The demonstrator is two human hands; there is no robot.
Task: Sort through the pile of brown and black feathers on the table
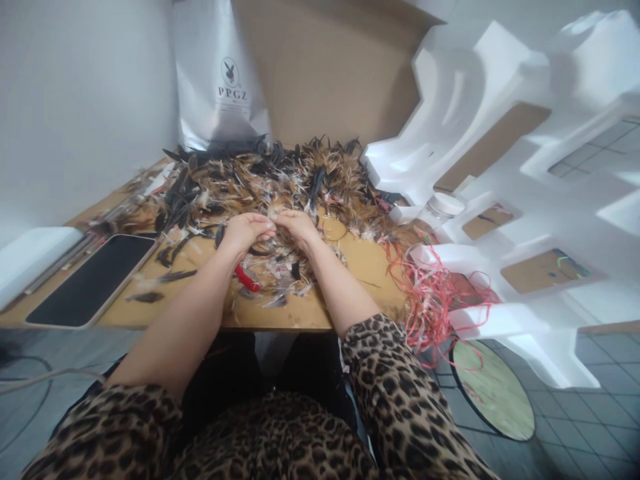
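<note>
My left hand [247,232] and my right hand [297,228] meet over the table, fingertips nearly touching. Both are closed in a pinch, and whatever is between the fingers is too small and blurred to name. A large heap of brown and black feathers [235,180] spreads behind them. Beneath my hands lies a smaller scatter of pale and dark feathers [283,270]. Close to my left wrist is a red curved object [247,278], partly hidden, its kind unclear.
A phone [93,280] and a white box-like object [37,257] lie at the left. Behind the feathers stands a silver bag [215,80]. Tangled red string [435,300] hangs over the right edge beside white foam pieces [500,320] and a clear jar [443,207]. A round stool [493,390] stands below.
</note>
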